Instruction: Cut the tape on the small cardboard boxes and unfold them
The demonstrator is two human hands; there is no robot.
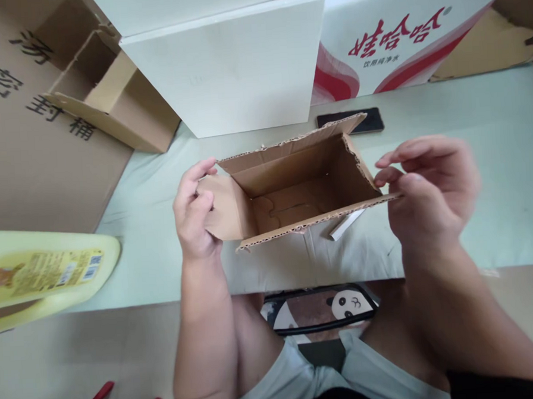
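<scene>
A small brown cardboard box [289, 207] is in front of me with its top open and its flaps out. Torn, corrugated edges run along its long sides, and its inside shows no contents apart from a thin curved line on the bottom. My left hand [198, 209] grips the rounded end flap, thumb on the inner face and fingers behind. At the opposite end my right hand [430, 182] has curled fingers and the thumb at the tip of the near long flap; it is slightly blurred.
Behind the box lie a black phone [365, 120], a white box [233, 70] and a red-and-white carton [387, 44]. Another open cardboard box [132, 105] stands back left. A yellow bottle [51, 273] is at left. A white strip [347, 224] lies on the green cloth [476, 111].
</scene>
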